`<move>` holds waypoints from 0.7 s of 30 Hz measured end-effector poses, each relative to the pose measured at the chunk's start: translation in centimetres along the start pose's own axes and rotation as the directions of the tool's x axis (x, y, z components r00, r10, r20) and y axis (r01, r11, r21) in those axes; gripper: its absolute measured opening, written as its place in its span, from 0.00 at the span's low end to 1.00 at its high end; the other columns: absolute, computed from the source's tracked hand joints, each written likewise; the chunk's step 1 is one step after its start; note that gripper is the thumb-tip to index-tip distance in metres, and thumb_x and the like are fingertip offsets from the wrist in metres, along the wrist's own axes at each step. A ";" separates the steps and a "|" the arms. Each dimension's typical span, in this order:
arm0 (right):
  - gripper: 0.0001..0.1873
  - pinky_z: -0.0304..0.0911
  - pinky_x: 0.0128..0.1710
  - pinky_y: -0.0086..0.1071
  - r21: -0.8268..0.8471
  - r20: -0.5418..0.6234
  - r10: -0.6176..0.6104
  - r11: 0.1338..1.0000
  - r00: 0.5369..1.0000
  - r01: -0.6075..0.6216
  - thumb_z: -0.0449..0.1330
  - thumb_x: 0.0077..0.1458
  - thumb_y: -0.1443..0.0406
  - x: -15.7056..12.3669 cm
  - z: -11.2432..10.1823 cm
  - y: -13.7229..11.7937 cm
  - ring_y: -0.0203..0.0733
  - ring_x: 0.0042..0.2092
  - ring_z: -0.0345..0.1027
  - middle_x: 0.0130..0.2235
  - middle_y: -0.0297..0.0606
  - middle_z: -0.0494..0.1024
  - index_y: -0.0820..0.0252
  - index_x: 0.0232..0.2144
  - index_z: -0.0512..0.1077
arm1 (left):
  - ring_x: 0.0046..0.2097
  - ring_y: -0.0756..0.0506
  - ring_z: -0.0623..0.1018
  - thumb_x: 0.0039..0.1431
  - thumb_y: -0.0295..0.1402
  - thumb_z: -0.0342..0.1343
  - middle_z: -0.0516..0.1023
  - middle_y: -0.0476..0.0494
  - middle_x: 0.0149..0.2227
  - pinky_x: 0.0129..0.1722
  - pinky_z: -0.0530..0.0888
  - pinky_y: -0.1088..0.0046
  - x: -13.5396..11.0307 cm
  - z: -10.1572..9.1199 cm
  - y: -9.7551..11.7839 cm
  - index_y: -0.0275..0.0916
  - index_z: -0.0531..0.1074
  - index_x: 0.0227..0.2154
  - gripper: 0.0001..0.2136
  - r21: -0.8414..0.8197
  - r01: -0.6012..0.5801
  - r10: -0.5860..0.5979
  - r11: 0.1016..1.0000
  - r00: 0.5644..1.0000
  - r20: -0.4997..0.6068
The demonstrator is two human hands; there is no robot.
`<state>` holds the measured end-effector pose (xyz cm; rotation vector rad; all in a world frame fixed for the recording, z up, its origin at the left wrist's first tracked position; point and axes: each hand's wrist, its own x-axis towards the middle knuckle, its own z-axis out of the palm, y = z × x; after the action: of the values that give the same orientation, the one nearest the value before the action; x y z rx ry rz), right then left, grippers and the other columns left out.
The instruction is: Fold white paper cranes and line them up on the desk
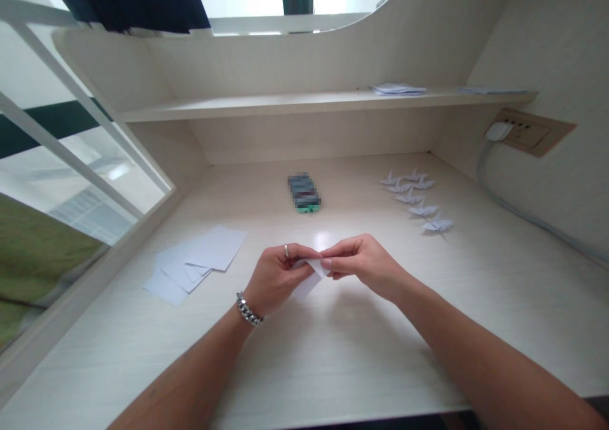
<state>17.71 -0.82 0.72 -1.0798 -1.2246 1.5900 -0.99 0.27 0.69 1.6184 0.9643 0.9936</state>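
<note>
Both hands meet over the middle of the pale wooden desk (333,354) and pinch one small folded piece of white paper (310,279). My left hand (276,274), with a ring and a chain bracelet, grips the paper's left side with closed fingers. My right hand (364,263) pinches its upper right edge between thumb and fingers. The paper is held just above the desk top.
Loose white paper sheets (197,262) lie at the left. Several folded paper cranes (419,198) sit in a row at the right. A blurred phone (304,193) lies at the back centre. A shelf (304,103) carries more paper (397,89); a wall socket (523,132) with cable is right.
</note>
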 end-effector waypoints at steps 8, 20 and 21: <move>0.15 0.67 0.32 0.32 -0.016 -0.002 0.004 1.000 1.000 -0.004 0.72 0.37 0.63 -0.1 -0.1 0.1 0.36 0.28 0.70 0.25 0.39 0.79 0.63 0.31 0.81 | 0.29 0.48 0.76 0.49 0.29 0.62 0.81 0.44 0.28 0.27 0.70 0.77 0.1 -0.2 -0.4 0.37 0.80 0.29 0.05 0.152 -0.028 0.033 0.988 0.999 -0.025; 0.16 0.66 0.31 0.30 -0.018 -0.009 0.005 1.000 1.000 -0.005 0.72 0.36 0.63 -0.2 0.0 0.3 0.35 0.28 0.70 0.25 0.39 0.79 0.64 0.31 0.81 | 0.28 0.49 0.76 0.48 0.29 0.62 0.81 0.44 0.27 0.25 0.69 0.78 -0.2 -0.2 -0.4 0.36 0.80 0.29 0.04 0.207 -0.082 0.094 0.975 0.994 -0.051; 0.16 0.67 0.32 0.31 -0.009 -0.014 0.009 1.000 1.000 -0.009 0.72 0.36 0.63 -0.1 0.1 0.2 0.35 0.28 0.70 0.25 0.39 0.79 0.64 0.31 0.81 | 0.28 0.49 0.76 0.49 0.30 0.62 0.81 0.43 0.27 0.25 0.69 0.78 -0.1 -0.4 -0.4 0.36 0.80 0.30 0.05 0.164 -0.055 0.061 0.985 0.998 -0.028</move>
<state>17.68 -1.01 0.51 -1.1019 -1.2207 1.5824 -1.43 0.39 0.33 1.7789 1.0491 1.0055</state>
